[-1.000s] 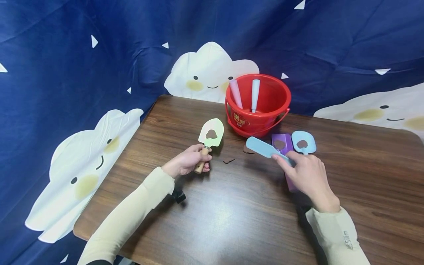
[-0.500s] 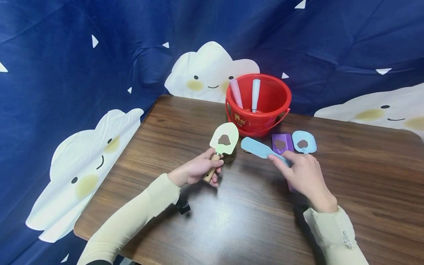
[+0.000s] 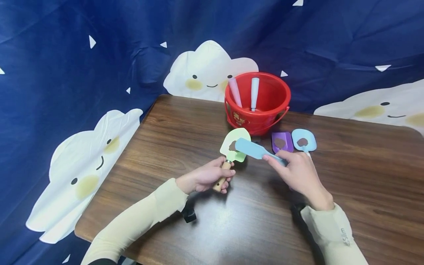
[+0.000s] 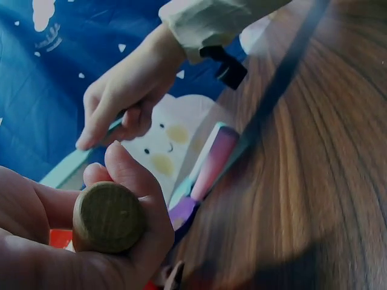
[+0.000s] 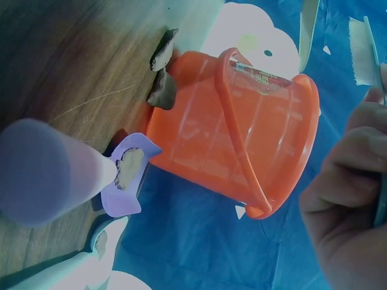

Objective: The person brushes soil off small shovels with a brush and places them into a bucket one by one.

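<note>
Clamped apart on two tools: green shovel (image 3: pixel 233 135) in left hand (image 3: pixel 210 176), blue spatula (image 3: pixel 254 149) in right hand (image 3: pixel 300 173).
Held by its wooden handle (image 4: pixel 109 217) just in front of the red bucket (image 3: pixel 255 123), with a brown piece (image 3: pixel 232 146) on the blade, partly under the spatula in the head view. Likely to drop the brown piece onto the table (image 3: pixel 165 140) if pushed too hard or tipped; liable also to knock the purple shovel (image 3: pixel 287 139) or light blue shovel (image 3: pixel 308 137) if swung too far right. Impossible to tell whether touching or merely passing over the blade. Hidden inside the bucket: whatever lies below the pink handle (image 3: pixel 235 92) and pale blue handle (image 3: pixel 254 94). Blocked in the left wrist view: the green blade. Cut off in the right wrist view: the right hand. Hard to identify: dark pieces (image 5: pixel 162 90) beside the bucket's base.
</note>
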Demonstrator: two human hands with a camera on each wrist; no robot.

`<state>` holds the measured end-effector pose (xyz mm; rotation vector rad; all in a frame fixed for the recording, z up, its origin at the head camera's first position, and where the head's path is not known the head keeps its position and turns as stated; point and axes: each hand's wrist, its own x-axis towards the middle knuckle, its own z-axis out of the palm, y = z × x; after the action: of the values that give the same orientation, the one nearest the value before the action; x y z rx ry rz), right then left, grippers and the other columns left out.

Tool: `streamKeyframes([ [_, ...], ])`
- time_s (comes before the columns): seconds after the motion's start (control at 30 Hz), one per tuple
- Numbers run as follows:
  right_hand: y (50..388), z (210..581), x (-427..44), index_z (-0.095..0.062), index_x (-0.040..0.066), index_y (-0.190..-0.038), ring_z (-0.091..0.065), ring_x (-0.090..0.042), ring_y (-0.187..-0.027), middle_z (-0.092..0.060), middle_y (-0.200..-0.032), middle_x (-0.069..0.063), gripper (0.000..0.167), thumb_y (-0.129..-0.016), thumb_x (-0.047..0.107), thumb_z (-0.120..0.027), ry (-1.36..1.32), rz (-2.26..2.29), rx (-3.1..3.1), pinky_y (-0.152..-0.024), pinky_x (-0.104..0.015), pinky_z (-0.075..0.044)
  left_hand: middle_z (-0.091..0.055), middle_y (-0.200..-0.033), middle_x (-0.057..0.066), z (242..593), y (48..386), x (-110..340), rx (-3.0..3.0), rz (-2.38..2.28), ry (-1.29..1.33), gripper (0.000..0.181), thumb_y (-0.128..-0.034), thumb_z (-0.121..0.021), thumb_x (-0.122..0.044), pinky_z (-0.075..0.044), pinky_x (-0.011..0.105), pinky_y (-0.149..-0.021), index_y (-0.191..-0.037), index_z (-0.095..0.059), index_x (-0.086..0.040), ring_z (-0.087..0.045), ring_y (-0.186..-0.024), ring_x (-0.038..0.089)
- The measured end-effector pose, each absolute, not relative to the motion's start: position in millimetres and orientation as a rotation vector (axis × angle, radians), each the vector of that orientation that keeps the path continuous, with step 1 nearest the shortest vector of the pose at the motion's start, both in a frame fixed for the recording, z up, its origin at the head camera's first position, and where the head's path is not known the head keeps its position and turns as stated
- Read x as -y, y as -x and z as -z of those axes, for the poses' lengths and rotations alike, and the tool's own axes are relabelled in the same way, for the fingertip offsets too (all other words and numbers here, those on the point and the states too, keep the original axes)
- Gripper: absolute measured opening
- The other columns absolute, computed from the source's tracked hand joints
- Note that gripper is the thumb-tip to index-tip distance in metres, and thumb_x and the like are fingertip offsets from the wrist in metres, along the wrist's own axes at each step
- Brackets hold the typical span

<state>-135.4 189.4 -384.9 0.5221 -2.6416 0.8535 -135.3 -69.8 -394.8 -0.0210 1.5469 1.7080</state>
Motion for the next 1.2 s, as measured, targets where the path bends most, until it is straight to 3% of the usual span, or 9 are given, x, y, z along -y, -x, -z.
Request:
streamKeyframes([
  [0.33, 132, 384, -194, -0.065, 0.018, -0.07, -0.036, -0.007, -0.047, -0.037, -0.048, 0.01, 0.025, -0.085, 0.038, -0.071, -0.594, -0.806, 2.759, -0.048, -0.022, -0.032, -0.043, -0.075, 0.003, 392, 131, 53, -1.52, -1.677, -0.006, 0.015, -0.0985, -0.046, -0.008, -0.05, 0.023, -0.05, -0.107, -0.034, -0.009, -0.045, -0.051, 0.011],
  [1.2, 130, 387, -192, -0.057, 0.019, -0.064, -0.033, -0.008, -0.047, -0.033, -0.048, 0.009, 0.034, -0.087, 0.041, -0.068, -0.563, -0.754, 2.806, -0.047, -0.023, -0.029, -0.042, -0.074, 0.003, 392, 118, 46, -1.591, -1.642, -0.083, 0.026, -0.0975, -0.047, -0.007, -0.051, 0.023, -0.05, -0.116, -0.029, -0.001, -0.045, -0.052, 0.012],
])
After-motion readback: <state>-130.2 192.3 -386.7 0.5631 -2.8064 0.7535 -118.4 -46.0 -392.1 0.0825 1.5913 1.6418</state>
